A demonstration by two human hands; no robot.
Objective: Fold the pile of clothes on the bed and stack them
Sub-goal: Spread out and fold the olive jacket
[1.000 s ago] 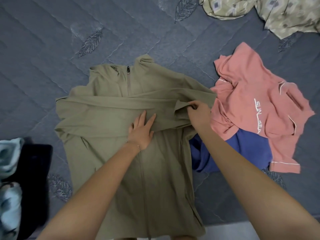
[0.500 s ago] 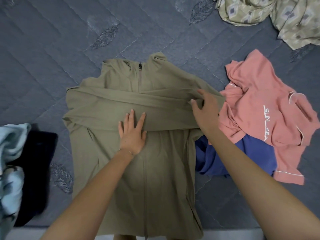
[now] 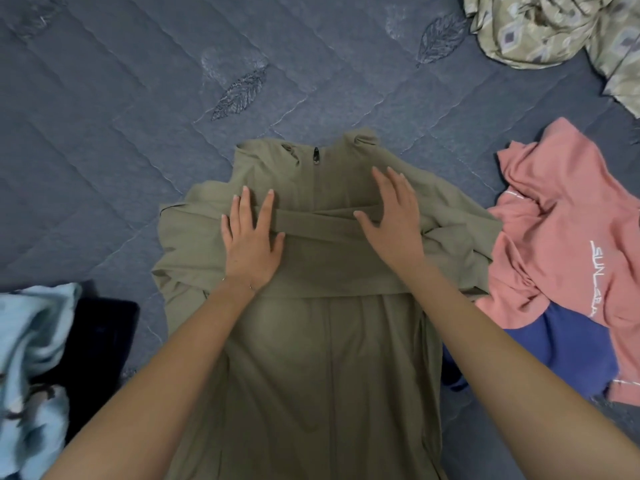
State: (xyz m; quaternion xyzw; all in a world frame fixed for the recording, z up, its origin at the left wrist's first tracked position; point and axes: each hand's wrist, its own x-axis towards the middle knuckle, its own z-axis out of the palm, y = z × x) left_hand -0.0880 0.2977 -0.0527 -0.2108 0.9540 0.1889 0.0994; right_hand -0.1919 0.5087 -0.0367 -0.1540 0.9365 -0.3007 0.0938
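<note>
Pressing the jacket (image 3: 329, 375): left hand (image 3: 251, 244), right hand (image 3: 391, 216).

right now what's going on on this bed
A person is folding an olive-green zip-up jacket spread out on the grey quilted bed cover. Its sleeves are folded across the chest, and the left hand and right hand press flat on them with straight fingers. A crumpled pink t-shirt with white lettering lies to the right over a blue garment, not yet folded. A patterned beige cloth sits at the top right, and a light blue cloth at the left.
</note>
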